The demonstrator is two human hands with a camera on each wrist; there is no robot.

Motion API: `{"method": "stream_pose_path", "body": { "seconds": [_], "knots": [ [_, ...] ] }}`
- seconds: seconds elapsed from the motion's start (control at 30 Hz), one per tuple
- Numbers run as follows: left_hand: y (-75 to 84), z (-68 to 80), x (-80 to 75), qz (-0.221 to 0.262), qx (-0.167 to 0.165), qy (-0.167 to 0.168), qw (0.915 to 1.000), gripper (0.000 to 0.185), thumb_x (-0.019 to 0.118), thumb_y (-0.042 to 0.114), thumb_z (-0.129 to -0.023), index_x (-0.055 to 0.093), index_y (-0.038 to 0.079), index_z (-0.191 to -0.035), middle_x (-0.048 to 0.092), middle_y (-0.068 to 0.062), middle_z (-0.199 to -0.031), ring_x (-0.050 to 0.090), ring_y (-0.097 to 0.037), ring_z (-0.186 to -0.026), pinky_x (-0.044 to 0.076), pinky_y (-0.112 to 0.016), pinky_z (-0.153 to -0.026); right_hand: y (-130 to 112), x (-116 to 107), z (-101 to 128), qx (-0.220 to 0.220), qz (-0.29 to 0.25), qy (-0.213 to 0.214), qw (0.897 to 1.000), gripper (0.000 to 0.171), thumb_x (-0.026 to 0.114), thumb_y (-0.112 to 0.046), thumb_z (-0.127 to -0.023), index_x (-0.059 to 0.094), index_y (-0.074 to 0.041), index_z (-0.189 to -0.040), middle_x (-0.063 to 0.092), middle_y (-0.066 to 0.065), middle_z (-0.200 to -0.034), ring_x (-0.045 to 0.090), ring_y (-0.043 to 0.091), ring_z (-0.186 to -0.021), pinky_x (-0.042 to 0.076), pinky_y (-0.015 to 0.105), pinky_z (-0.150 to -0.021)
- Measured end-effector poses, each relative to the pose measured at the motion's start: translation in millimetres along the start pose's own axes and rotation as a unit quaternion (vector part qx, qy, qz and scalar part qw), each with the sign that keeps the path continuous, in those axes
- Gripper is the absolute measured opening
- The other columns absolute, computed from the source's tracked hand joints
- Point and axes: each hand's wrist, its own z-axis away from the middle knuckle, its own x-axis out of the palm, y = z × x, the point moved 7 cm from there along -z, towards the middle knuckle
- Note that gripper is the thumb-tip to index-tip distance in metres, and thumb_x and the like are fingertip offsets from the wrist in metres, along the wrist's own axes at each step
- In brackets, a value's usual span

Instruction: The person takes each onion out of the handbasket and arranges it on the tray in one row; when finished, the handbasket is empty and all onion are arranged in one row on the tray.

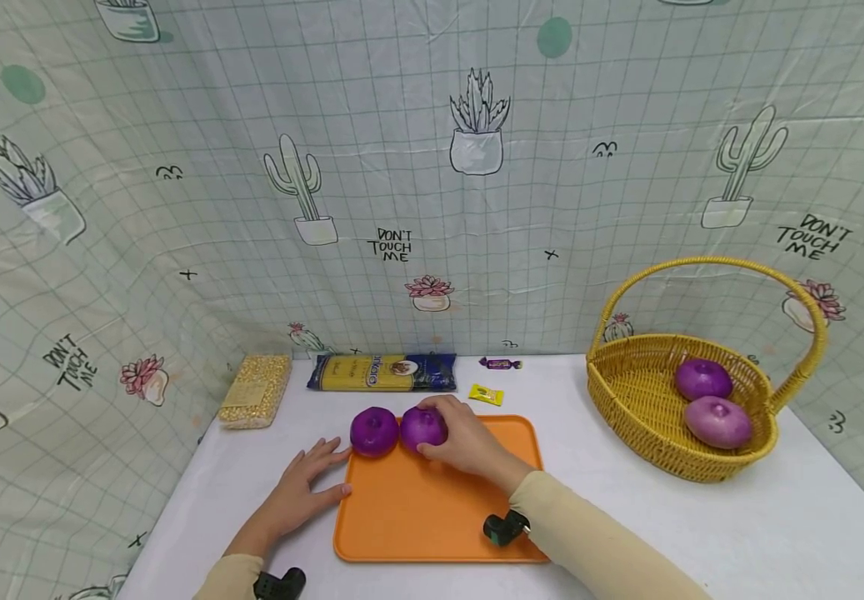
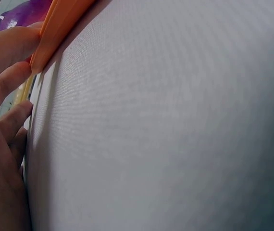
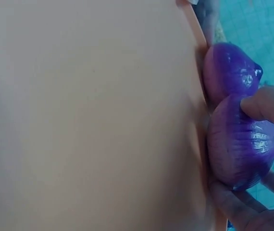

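Note:
My right hand (image 1: 465, 437) grips a purple onion (image 1: 422, 427) at the far edge of an orange tray (image 1: 432, 517). In the right wrist view the thumb lies across that onion (image 3: 242, 144) and fingers curl under its other side. A second purple onion (image 1: 374, 432) sits against it, at the tray's far left corner. My left hand (image 1: 300, 487) rests at the tray's left edge, fingers spread and fairly straight. The left wrist view has its fingertips touching the orange rim (image 2: 55, 36), with part of an onion (image 2: 21, 14) behind.
A yellow wicker basket (image 1: 634, 433) with a tall handle stands at the right, holding two purple onions (image 1: 716, 422). Behind the tray lie a pasta packet (image 1: 379, 372), a yellow candy (image 1: 486, 394) and a purple candy (image 1: 501, 363). A bag of corn kernels (image 1: 255, 392) is at the back left.

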Motion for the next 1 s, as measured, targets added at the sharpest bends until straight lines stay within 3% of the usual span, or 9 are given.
{"method": "stream_pose_path", "body": {
  "seconds": [0.6, 1.0],
  "knots": [
    [-0.7, -0.4, 0.2, 0.0, -0.003, 0.001, 1.0, 0.063, 0.075, 0.041, -0.092, 0.059, 0.009, -0.143, 0.04, -0.018, -0.159, 0.019, -0.042, -0.153, 0.001, -0.063, -0.123, -0.3, 1.0, 2.5, -0.003, -0.008, 0.0, 1.0, 0.061, 0.083, -0.032, -0.087, 0.056, -0.017, -0.139, 0.053, 0.008, -0.142, 0.056, 0.03, -0.125, 0.052, 0.048, -0.104],
    [1.4, 0.2, -0.4, -0.003, 0.001, 0.003, 1.0, 0.063, 0.076, 0.04, -0.091, 0.059, 0.008, -0.142, 0.04, -0.018, -0.159, 0.02, -0.042, -0.152, 0.002, -0.063, -0.123, 0.1, 0.2, 3.1, 0.011, -0.005, 0.004, 1.0, 0.073, 0.084, -0.035, -0.085, 0.051, -0.014, -0.146, 0.051, 0.011, -0.144, 0.057, 0.032, -0.125, 0.051, 0.05, -0.104]
  ]
}}
